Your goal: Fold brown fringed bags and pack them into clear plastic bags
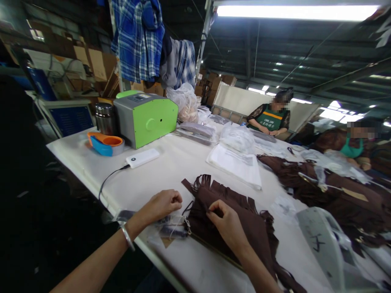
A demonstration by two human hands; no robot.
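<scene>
A dark brown fringed bag [232, 219] lies flat on the white table in front of me, its fringe spread toward the far side. My right hand [226, 221] rests over the bag, thumb and forefinger brought together near its left part; whatever they may pinch is too small to make out. To the left of the bag, my left hand [166, 203] is raised with curled fingers, and what is inside them is hidden. Below it, a clear plastic packet [174, 232] with white strings and a dark cord lies at the bag's left corner.
A green and grey machine [155, 120], a steel flask [105, 118], tape rolls [106, 142] and a cabled white power bank [143, 158] stand left. White sheets [235, 165] lie beyond the bag. More brown bags [324, 187] and a grey device [320, 240] are right. Two people work behind.
</scene>
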